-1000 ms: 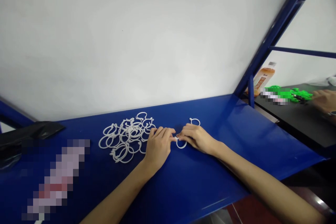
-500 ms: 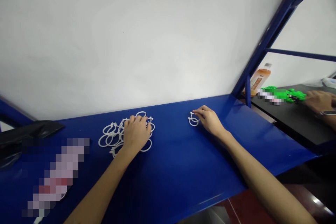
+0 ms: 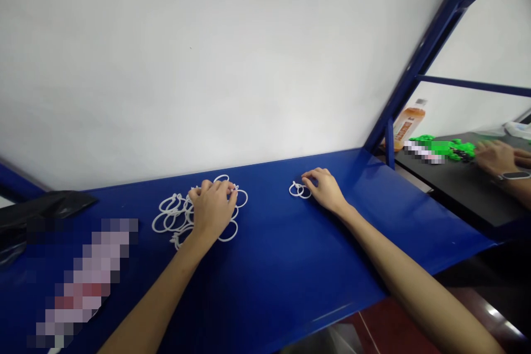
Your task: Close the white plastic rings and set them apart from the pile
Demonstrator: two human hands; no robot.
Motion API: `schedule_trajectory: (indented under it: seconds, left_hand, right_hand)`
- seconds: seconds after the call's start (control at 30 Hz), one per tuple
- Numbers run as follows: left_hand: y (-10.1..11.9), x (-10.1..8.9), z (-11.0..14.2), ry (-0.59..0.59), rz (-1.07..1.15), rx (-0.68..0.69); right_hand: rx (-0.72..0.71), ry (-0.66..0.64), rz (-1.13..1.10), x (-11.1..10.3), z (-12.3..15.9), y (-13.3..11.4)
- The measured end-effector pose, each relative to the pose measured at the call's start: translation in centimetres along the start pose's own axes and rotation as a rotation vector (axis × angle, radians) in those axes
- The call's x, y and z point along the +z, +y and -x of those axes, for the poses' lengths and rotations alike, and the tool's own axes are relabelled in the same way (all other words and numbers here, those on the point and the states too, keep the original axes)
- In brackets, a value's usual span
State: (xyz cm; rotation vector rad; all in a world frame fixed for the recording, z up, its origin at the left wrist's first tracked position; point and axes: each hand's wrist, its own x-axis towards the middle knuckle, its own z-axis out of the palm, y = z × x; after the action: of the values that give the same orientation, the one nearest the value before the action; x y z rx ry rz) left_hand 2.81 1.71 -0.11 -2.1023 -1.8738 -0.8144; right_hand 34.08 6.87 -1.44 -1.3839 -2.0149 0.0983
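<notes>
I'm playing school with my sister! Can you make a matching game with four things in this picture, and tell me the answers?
Things:
1. Left hand
2. Bottle
3. Table
4. Right hand

Where or what colour:
A. Blue
B. By two rings
C. Over the ring pile
D. Orange

Right pairs: 1-C, 2-D, 3-A, 4-B
</notes>
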Motion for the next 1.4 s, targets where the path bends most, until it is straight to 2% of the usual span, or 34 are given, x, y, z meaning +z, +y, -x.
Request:
schedule_trajectory:
  seconds: [0.1, 0.17, 0.3, 0.43, 0.57, 0.77, 0.93, 1.07, 1.13, 1.23, 1.3, 1.4]
  left_hand:
    - [1.4, -0.3, 0.1, 0.023, 0.159, 0.048]
    - [2.5, -0.4, 0.3, -0.011, 0.341, 0.075]
    - [4.3, -0.5, 1.3, -0.174, 0.672, 0.046]
    - [5.2, -0.4, 1.9, -0.254, 0.826, -0.002]
    - [5.4, -0.3, 2.0, -0.248, 0.835, 0.055]
    - [5.5, -0.3, 2.2, -0.158, 0.748, 0.112]
    - [5.3, 0.0, 2.4, -0.153, 0.636, 0.171]
    - [4.5, 0.4, 1.9, -0.13, 0.312, 0.238]
    - [3.8, 0.6, 1.6, -0.091, 0.085, 0.22]
    - [2.7, 1.1, 1.4, -0.057, -0.187, 0.102]
    - [2.1, 1.3, 1.4, -0.082, -0.244, 0.093]
    - [2.1, 1.6, 1.6, -0.111, -0.184, 0.196]
  right_hand:
    - [-0.072, 0.057, -0.015, -0.8, 0.4, -1.5]
    - [-0.143, 0.029, -0.089, -1.2, 0.9, -3.2]
    - [-0.266, -0.178, -0.29, -1.2, 2.3, -6.5]
    - [-0.298, -0.322, -0.353, -0.5, 3.1, -7.8]
    - [-0.369, -0.33, -0.323, -0.3, 3.3, -7.8]
    - [-0.52, -0.273, -0.284, -0.3, 3.8, -8.3]
    - [-0.573, -0.326, -0.203, -0.1, 4.0, -8.2]
    - [-0.53, -0.305, -0.23, -0.2, 3.3, -7.4]
    - [-0.439, -0.22, -0.259, -0.4, 2.6, -6.7]
    - [-0.237, -0.041, -0.242, -0.7, 1.5, -4.8]
    - [-0.109, 0.055, -0.196, -0.7, 0.8, -3.2]
    - [0.041, 0.097, -0.177, -0.2, 0.1, -1.1]
